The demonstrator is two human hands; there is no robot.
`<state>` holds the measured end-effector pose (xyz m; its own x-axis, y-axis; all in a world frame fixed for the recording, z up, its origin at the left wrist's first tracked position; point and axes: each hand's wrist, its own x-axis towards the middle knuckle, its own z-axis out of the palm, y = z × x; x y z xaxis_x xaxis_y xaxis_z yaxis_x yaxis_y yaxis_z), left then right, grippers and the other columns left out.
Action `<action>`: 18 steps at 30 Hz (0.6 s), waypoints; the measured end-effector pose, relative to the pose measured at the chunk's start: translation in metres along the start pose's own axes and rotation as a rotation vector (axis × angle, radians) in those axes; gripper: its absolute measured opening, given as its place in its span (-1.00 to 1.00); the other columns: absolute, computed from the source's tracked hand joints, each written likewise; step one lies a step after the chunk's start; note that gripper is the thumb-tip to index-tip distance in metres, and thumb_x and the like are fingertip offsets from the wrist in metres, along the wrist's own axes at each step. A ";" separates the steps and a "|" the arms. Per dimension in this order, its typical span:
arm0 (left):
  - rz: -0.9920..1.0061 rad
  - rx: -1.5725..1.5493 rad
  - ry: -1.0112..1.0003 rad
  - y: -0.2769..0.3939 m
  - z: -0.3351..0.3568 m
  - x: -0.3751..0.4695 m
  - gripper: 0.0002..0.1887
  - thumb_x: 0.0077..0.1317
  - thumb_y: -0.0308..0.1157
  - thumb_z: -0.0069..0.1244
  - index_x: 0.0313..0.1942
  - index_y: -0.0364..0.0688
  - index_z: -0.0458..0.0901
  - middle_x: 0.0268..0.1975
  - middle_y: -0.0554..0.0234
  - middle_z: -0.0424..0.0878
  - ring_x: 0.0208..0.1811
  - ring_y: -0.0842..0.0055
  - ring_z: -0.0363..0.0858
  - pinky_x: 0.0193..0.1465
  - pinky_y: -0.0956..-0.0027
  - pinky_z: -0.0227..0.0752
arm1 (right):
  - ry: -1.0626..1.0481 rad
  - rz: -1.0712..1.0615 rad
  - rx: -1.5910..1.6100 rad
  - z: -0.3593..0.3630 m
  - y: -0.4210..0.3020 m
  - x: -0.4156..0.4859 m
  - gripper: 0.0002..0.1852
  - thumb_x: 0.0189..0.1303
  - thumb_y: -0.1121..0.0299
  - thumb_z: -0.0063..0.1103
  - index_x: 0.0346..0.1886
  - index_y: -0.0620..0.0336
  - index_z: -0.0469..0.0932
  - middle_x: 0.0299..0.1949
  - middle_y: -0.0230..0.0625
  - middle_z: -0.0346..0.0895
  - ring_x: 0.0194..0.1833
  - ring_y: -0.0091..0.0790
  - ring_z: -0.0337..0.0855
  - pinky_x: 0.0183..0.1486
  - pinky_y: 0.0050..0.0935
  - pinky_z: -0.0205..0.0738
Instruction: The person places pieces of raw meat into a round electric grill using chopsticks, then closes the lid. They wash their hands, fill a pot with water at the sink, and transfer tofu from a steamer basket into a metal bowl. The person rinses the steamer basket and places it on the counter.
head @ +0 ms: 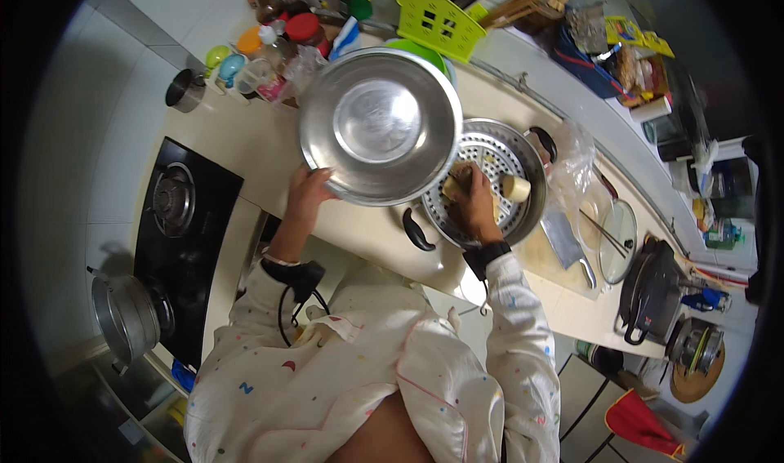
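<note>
My left hand (308, 195) grips the rim of a large stainless steel bowl (380, 120), which is tilted over the counter and has nothing in it. My right hand (476, 209) reaches into a steel steamer pot (536, 209) with a perforated steamer plate (481, 147). Its fingers are on pale and brownish chunks of food, whose exact kind I cannot tell. A pale, cylindrical peeled piece (516, 188) lies on the plate just right of that hand. The bowl's right edge overlaps the pot's left rim.
Right of the pot, a cleaver (563, 242) lies on a cutting board (536, 255), near a glass lid (617, 242) with chopsticks. A black gas stove (184, 242) is at left, with a metal pot (125, 319). Bottles and a green utensil basket (438, 25) line the back.
</note>
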<state>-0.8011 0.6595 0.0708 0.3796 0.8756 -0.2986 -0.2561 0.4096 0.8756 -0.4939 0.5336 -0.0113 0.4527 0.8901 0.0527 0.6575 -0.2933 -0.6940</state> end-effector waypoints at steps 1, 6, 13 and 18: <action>0.044 -0.099 -0.043 -0.005 -0.011 -0.013 -0.64 0.22 -0.39 -0.09 0.01 -0.33 0.38 -0.14 0.18 0.54 -0.21 0.45 0.59 -0.29 0.31 0.54 | -0.045 0.068 0.025 -0.001 0.004 0.002 -0.31 -0.08 0.45 0.32 0.20 0.11 0.25 0.08 0.12 0.31 0.09 0.14 0.37 0.15 -0.15 0.29; -0.052 -0.013 0.259 -0.033 -0.067 -0.067 -0.68 0.21 -0.39 -0.10 -0.04 -0.31 0.41 -0.28 0.18 0.58 -0.38 0.44 0.61 -0.37 0.33 0.55 | -0.044 0.122 0.328 -0.011 0.025 0.013 -0.55 0.03 0.54 0.21 0.01 0.15 0.32 -0.18 -0.19 0.51 -0.14 -0.33 0.54 -0.07 -0.46 0.43; -0.218 0.060 0.447 -0.072 -0.087 -0.081 -0.76 0.19 -0.36 -0.09 -0.18 -0.31 0.49 -0.42 0.21 0.60 -0.59 0.53 0.58 -0.57 0.50 0.51 | -0.039 0.103 0.725 -0.036 -0.031 -0.028 -0.53 0.01 0.61 0.12 0.02 0.13 0.26 -0.21 -0.33 0.45 -0.14 -0.44 0.48 -0.09 -0.47 0.43; -0.274 0.068 0.445 -0.086 -0.079 -0.069 -0.74 0.16 -0.35 -0.08 -0.19 -0.33 0.48 -0.41 0.17 0.60 -0.57 0.51 0.59 -0.58 0.49 0.53 | -0.353 -0.124 0.608 0.003 -0.118 -0.055 -0.48 -0.07 0.63 0.15 0.03 0.14 0.27 -0.18 -0.27 0.41 -0.20 -0.33 0.54 -0.14 -0.44 0.46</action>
<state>-0.8757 0.5845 -0.0144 0.0066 0.7688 -0.6394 -0.1368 0.6341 0.7610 -0.5982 0.5199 0.0653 0.1068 0.9943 -0.0071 0.1929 -0.0277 -0.9808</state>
